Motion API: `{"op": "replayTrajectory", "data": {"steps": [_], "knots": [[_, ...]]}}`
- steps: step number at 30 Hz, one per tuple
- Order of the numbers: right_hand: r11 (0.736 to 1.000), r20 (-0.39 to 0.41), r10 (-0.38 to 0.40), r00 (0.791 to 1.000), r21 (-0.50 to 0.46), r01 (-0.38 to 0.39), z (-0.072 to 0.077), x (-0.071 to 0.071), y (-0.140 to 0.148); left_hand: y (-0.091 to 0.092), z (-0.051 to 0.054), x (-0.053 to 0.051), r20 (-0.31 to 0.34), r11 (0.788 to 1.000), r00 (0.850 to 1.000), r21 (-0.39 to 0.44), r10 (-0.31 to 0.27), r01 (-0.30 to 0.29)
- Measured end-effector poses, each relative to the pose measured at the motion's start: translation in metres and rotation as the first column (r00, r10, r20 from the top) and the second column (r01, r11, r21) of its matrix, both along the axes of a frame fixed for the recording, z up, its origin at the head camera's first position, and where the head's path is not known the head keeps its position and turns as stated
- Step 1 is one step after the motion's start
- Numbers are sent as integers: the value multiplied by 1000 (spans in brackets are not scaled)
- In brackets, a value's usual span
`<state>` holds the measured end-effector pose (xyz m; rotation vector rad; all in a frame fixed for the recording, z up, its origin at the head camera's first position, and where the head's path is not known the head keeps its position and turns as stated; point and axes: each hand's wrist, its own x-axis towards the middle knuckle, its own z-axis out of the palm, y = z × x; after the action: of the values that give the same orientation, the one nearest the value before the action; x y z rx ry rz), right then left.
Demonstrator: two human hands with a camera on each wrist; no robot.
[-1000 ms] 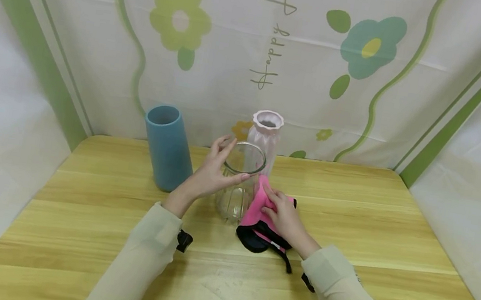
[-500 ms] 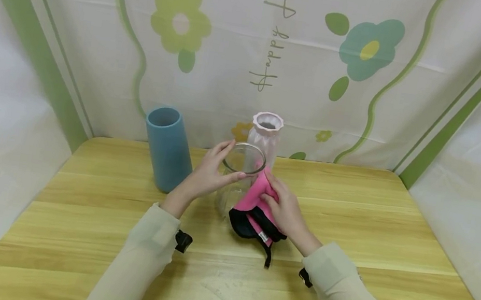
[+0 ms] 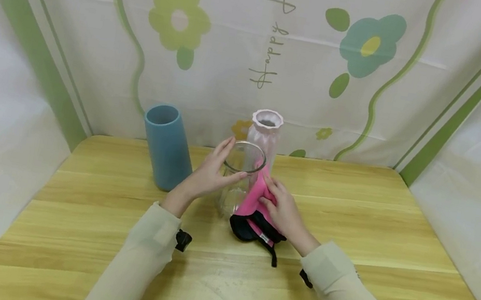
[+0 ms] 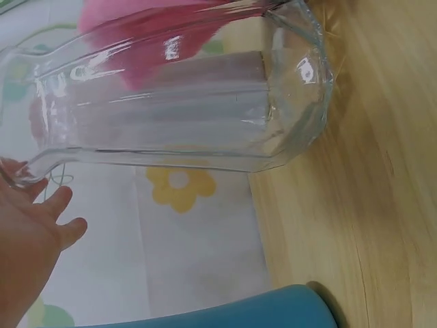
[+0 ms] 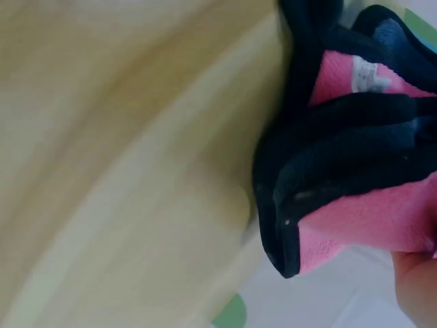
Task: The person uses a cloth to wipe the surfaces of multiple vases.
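A clear glass vase (image 3: 229,198) stands upright on the wooden table. My left hand (image 3: 209,175) holds it at the neck, thumb in front and fingers behind the rim. In the left wrist view the glass vase (image 4: 171,130) has ribbed sides and a thick base, with fingertips at its mouth. My right hand (image 3: 286,211) pinches a pink cloth (image 3: 253,199) with black edging against the right side of the glass. The right wrist view shows the folded cloth (image 5: 372,215), a white label and part of the thumb (image 5: 418,287); the other fingers are hidden.
A tall blue vase (image 3: 167,151) stands to the left of the glass one. Just behind the glass stands a pale pink vase (image 3: 264,135) with a scalloped rim. A printed curtain (image 3: 234,39) rises at the back edge of the wooden table (image 3: 373,234).
The right hand has shifted the pink cloth slightly up and left along the glass, then a little down; its black edge and strap swung left. The left hand has barely moved.
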<state>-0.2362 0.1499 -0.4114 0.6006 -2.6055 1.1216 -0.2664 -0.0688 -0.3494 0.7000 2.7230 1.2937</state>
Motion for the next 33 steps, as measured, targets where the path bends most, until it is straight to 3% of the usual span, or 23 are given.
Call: {"op": "replayTrajectory", "data": {"steps": [3,8,13,19,25,29,33], "knots": [[998,-8,4,1000,57,-4,-5,-1,4,3,0,1,-16,999,999,-11,44,-45],[984,6,-3,1000,180,2,-11,-2,11,7,2,3,-98,990,988,-71,115,-123],[987,3,2,1000,158,-2,-9,-3,11,9,1,4,-143,983,980,-104,134,-150],[1000,-63,7,998,23,-6,1,-3,4,4,3,4,-142,993,987,-82,75,-87],[999,-140,12,990,-48,-19,10,0,-2,0,8,6,-72,998,997,-67,-2,-3],[998,-111,16,994,-61,-23,11,1,-4,0,9,6,-36,997,999,-77,-8,5],[999,-55,18,998,-30,-20,8,1,-2,2,8,6,-35,996,999,-88,22,-25]]}}
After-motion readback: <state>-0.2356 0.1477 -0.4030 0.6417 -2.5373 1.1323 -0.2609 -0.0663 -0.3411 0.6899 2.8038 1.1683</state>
